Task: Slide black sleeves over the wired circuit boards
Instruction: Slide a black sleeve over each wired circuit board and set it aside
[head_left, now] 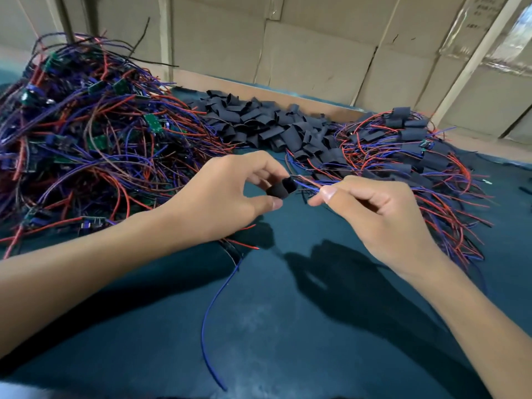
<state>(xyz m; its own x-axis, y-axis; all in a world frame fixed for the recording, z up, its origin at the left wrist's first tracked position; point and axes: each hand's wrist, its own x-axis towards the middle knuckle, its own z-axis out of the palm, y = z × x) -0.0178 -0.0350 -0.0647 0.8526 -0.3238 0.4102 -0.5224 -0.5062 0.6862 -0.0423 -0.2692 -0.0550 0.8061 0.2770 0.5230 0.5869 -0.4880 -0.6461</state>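
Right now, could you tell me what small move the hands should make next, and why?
Probably feed the wire ends leftward into the black sleeve. The left hand holds the sleeve with its open mouth facing the right hand, which pinches the wires just short of that mouth, not yet inside.

Your left hand [227,194]: bare, no glove, no ring | your right hand [383,214]: bare, no glove, no ring | your arms: bare up to the picture's edge, no sleeves, no watch | your nails: short and plain
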